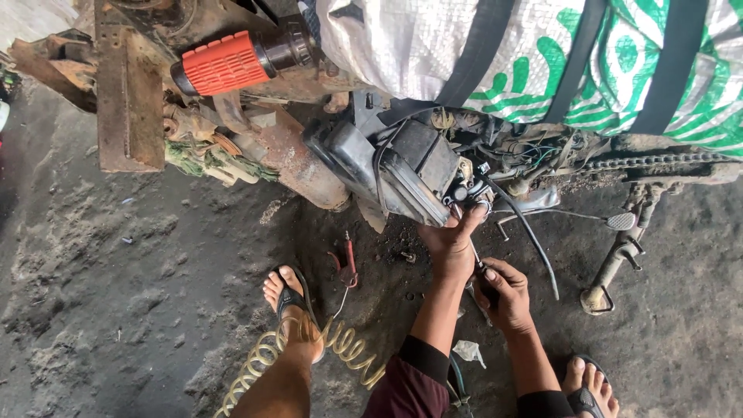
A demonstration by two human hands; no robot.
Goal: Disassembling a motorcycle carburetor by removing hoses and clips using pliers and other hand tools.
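At twelve o'clock I saw the motorcycle (387, 155) lying over, a white and green woven sack (542, 54) strapped across it, and the orange handlebar grip (220, 63) up at eleven. Dirt floor (116, 271) all around. A coiled yellow hose (340, 348) ran at six by my sandalled foot (290, 298). My left hand (451, 244) reached up at centre, fingers open against the black engine part (418, 166). My right hand (503, 294), just below at five, was closed around a thin screwdriver (478, 262) pointing up toward that part.
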